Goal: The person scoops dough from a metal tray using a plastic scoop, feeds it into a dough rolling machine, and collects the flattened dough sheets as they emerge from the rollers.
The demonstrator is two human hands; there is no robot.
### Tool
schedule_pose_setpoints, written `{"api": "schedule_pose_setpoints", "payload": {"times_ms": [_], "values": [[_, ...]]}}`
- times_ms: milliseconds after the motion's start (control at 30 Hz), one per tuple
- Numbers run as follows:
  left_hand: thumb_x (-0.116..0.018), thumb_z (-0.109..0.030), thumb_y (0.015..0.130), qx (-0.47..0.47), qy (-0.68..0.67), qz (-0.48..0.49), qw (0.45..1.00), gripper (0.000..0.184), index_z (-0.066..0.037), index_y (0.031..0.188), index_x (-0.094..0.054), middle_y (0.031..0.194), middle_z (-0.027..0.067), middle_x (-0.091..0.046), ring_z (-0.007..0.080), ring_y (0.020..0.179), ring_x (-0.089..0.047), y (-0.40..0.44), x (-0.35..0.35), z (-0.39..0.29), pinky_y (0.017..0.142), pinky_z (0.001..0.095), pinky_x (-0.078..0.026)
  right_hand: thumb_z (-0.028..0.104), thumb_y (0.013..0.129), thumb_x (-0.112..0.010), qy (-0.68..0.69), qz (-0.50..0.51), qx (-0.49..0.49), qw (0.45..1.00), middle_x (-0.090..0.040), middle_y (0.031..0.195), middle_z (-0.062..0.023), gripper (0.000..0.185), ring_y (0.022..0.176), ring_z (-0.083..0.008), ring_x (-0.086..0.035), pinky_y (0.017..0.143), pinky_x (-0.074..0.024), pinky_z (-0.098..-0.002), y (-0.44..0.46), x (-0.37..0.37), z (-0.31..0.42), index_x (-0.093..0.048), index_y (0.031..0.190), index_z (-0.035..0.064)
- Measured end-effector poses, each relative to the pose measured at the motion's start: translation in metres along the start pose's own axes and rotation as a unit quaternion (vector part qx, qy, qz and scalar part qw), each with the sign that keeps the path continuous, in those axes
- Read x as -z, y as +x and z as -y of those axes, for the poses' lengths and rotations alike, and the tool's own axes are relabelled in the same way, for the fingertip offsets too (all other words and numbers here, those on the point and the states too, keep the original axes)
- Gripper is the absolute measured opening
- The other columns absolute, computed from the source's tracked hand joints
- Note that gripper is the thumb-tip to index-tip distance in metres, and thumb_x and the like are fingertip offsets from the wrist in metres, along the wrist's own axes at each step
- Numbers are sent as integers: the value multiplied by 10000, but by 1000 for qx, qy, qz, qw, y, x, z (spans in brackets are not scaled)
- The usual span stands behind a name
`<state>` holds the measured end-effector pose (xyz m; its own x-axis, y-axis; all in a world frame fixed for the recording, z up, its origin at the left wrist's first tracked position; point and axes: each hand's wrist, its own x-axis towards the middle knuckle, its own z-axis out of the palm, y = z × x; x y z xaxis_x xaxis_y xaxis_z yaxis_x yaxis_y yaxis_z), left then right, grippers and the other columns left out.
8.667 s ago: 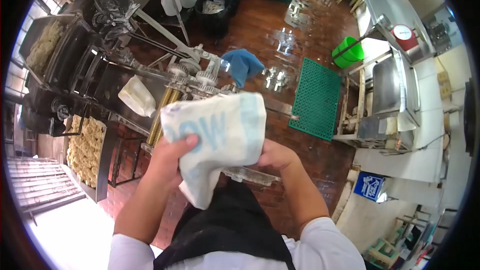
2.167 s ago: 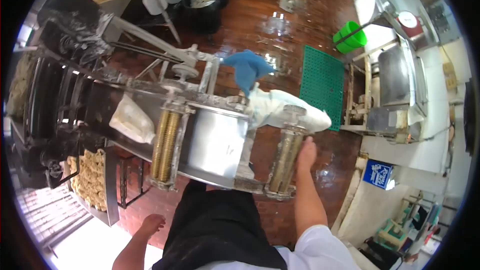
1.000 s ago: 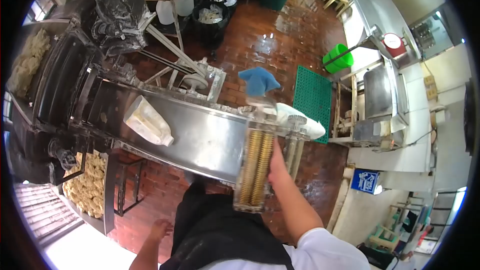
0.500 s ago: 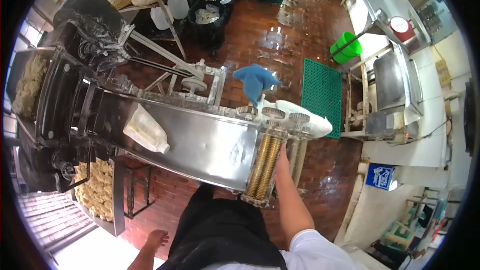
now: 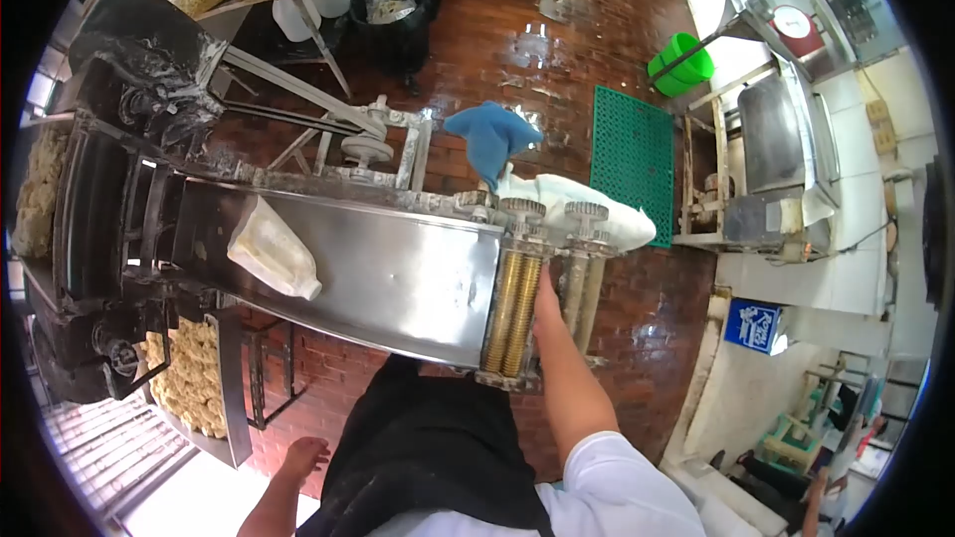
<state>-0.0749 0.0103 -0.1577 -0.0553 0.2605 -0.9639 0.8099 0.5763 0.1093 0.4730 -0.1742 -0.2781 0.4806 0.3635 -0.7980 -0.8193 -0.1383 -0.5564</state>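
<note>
Right arm (image 5: 580, 388) outstretched, right hand (image 5: 546, 306) beside ribbed rollers (image 5: 505, 313), left hand (image 5: 306, 455) low

At twelve o'clock we see matt blue cloth (image 5: 490, 136), softly creased, and near it a folded white cloth (image 5: 587, 214). The broad tray (image 5: 408, 278) is smooth, shiny metal, its sheen streaked. At nine o'clock we find a cut jug (image 5: 274, 254) of dull whitish plastic. The gold-coloured rollers (image 5: 515, 313) are finely ridged metal with a bright glint. At two o'clock we have a glossy green plastic bucket (image 5: 681, 67) and a perforated green mat (image 5: 632, 154); our apron (image 5: 428, 447) at six is matt black cloth.
</note>
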Motion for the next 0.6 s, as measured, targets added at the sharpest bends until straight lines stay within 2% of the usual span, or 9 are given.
{"api": "schedule_pose_setpoints", "payload": {"times_ms": [100,133,233,267,367,467,533,567,600], "values": [[-615,-310,831,-15,1,22,1000,330,-47,1030,-606,867,88,-662,199,727,-640,5,-7,-13,605,343,-483,600,930,-391,5,-111,-39,993,-470,1373,-131,707,1252,-277,-435,1037,-337,-398,-15,-22,15,-460,1353,37],[-606,-322,831,-20,6,20,1000,349,-50,1049,-599,863,90,-660,196,734,-637,5,-12,-17,611,340,-481,609,929,-362,-29,-169,-83,982,-393,1430,-193,785,1337,-357,-340,1102,-253,-380,7,-4,-2,-370,1391,-26],[-603,-327,830,-49,26,35,998,344,-30,1003,-621,833,90,-652,196,735,-633,13,-33,-32,608,326,-468,514,934,-460,-297,-161,95,937,-446,1386,-211,702,1289,-353,-420,1066,-310,-345,-58,-27,52,-401,1368,-34],[-606,-331,828,-83,63,22,994,351,-21,991,-629,827,89,-652,194,736,-630,15,-40,-36,615,322,-468,428,921,-541,-292,-147,203,923,-510,1315,-211,620,1204,-305,-506,987,-390,-354,-50,-10,44,-440,1335,-22],[-615,-336,826,-170,134,-19,976,371,6,964,-651,815,87,-651,186,739,-620,23,-75,-56,641,308,-468,370,908,-592,-378,-224,304,845,-571,1228,-180,542,1103,-258,-564,914,-440,-350,-74,30,84,-483,1291,2],[-618,-326,831,-187,120,-13,975,381,25,974,-658,817,85,-653,172,747,-609,14,-114,-78,676,295,-472,459,926,-527,-359,-273,240,860,-600,1171,-134,541,1045,-247,-574,906,-451,-379,-40,85,84,-515,1261,33],[-617,-315,838,-174,68,61,980,381,26,1005,-654,827,84,-655,163,755,-604,-3,-136,-90,698,295,-476,530,927,-471,-46,-110,68,991,-602,1165,-111,578,1035,-246,-576,908,-452,-398,-13,104,65,-527,1260,60],[-617,-308,840,-172,71,58,981,376,28,1005,-653,819,82,-652,162,752,-604,-4,-143,-85,697,296,-476,565,928,-443,118,-21,-27,992,-603,1163,-100,600,1030,-245,-577,910,-452,-407,-9,105,64,-533,1260,74],[-617,-302,842,-170,75,56,981,371,30,1005,-652,811,79,-649,161,749,-603,-3,-150,-77,696,296,-475,646,910,-382,106,-28,-45,993,-604,1157,-86,662,1028,-242,-571,912,-445,-435,-6,106,62,-546,1257,106]]}}
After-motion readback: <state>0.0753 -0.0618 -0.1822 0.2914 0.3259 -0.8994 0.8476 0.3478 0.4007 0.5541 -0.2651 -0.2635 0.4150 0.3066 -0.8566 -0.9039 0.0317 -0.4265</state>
